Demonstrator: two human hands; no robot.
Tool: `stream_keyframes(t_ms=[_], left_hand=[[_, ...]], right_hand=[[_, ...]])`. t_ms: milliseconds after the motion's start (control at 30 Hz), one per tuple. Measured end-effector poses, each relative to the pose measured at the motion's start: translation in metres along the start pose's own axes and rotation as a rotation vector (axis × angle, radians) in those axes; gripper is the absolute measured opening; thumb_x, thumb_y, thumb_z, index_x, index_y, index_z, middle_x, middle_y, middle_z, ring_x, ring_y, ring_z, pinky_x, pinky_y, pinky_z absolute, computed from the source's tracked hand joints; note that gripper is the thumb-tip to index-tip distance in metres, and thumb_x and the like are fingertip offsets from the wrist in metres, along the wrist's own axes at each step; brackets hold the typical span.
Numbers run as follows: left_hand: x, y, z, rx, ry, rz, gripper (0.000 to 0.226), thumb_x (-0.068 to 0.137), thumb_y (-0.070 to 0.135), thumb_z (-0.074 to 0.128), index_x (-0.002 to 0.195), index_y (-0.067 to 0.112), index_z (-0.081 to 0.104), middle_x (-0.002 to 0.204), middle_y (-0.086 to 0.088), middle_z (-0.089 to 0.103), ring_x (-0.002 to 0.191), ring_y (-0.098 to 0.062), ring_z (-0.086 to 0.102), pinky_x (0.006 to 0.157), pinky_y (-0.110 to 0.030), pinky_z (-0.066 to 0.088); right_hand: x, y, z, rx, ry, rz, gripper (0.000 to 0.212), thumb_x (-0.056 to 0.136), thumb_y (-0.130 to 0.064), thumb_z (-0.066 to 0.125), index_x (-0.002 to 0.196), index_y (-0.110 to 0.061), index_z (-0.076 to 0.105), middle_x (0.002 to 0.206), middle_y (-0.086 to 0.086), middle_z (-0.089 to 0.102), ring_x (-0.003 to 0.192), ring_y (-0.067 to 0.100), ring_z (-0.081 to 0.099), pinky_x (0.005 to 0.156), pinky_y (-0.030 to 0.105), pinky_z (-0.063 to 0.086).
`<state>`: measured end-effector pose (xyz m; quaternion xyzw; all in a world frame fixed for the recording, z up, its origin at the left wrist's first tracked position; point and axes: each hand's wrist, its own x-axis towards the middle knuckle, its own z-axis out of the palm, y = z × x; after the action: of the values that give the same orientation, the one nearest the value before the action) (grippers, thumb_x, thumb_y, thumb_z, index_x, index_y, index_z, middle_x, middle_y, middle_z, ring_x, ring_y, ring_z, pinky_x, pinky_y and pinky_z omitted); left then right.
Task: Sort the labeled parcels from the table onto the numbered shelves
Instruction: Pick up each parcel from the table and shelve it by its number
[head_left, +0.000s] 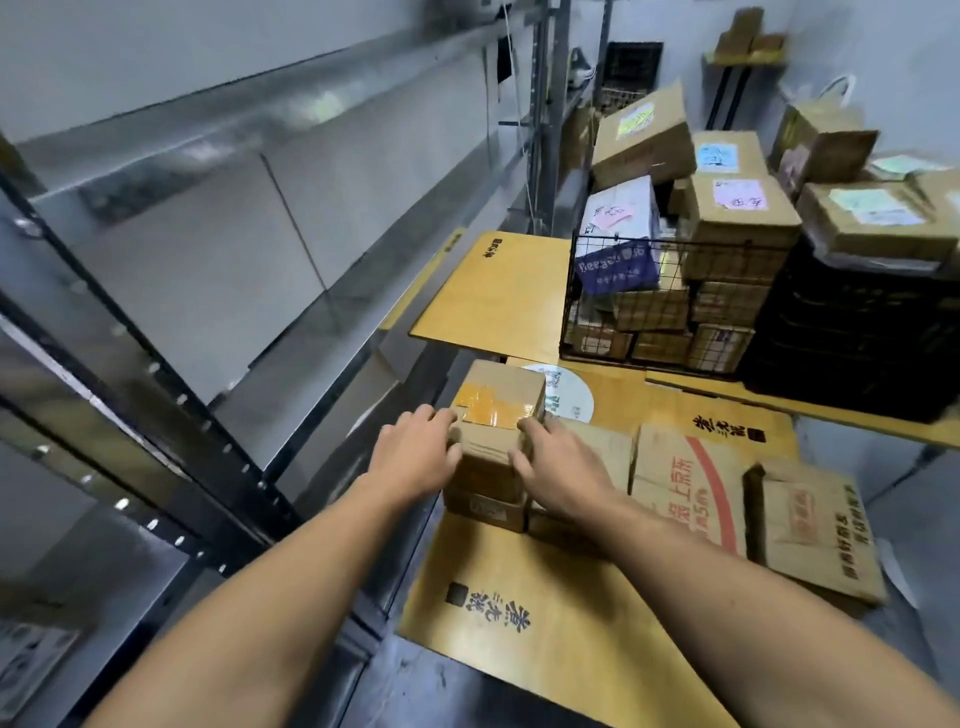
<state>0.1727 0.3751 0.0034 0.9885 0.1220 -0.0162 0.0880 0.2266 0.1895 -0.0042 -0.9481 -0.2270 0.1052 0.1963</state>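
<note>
A small brown cardboard parcel (496, 410) sealed with yellow-brown tape sits on top of another carton (485, 506) on the yellow table (545, 623). My left hand (415, 452) presses against the parcel's left side and my right hand (561, 475) grips its right side, fingers curled over the top edge. Both forearms reach in from the bottom of the view. More parcels with coloured labels (737, 208) are stacked at the back right. The metal shelves (208, 249) run along the left; no numbers on them are readable in the blur.
A wire basket (597, 312) full of parcels and a stack of black crates (852, 332) stand on the far table. Flattened printed cartons (691, 483) lie right of my hands. A dark shelf upright (156, 364) crosses the left foreground.
</note>
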Motion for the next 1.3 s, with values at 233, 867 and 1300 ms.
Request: stream_keyframes(t_ms=[233, 867, 1300], left_hand=[[0.039, -0.016, 0.035, -0.302, -0.011, -0.007, 0.047, 0.097, 0.044, 0.05, 0.141, 0.029, 0.041, 0.136, 0.0, 0.042, 0.121, -0.021, 0.048, 0.1, -0.045, 0.048], [-0.001, 0.019, 0.018, -1.06, 0.467, -0.008, 0.033, 0.093, 0.032, 0.055, 0.123, 0.045, 0.053, 0.122, 0.008, 0.058, 0.113, -0.006, 0.057, 0.091, -0.021, 0.049], [-0.029, 0.084, 0.019, -1.349, 0.292, -0.013, 0.048, 0.086, 0.034, 0.061, 0.132, 0.04, 0.047, 0.137, 0.004, 0.054, 0.123, -0.009, 0.055, 0.103, -0.038, 0.049]], right_hand=[[0.026, 0.0, 0.029, 0.257, 0.045, 0.147, 0.054, 0.1, -0.044, 0.051, 0.149, -0.029, 0.034, 0.14, 0.006, 0.051, 0.126, 0.025, 0.049, 0.105, 0.041, 0.042], [0.006, 0.017, 0.005, 0.963, 0.395, 0.119, 0.038, 0.097, -0.031, 0.062, 0.129, -0.041, 0.046, 0.122, -0.029, 0.049, 0.119, 0.002, 0.054, 0.102, 0.041, 0.051], [-0.03, 0.073, -0.01, 0.934, 0.359, -0.052, 0.032, 0.101, -0.029, 0.056, 0.129, -0.045, 0.055, 0.133, -0.009, 0.056, 0.12, 0.003, 0.056, 0.102, 0.034, 0.051]])
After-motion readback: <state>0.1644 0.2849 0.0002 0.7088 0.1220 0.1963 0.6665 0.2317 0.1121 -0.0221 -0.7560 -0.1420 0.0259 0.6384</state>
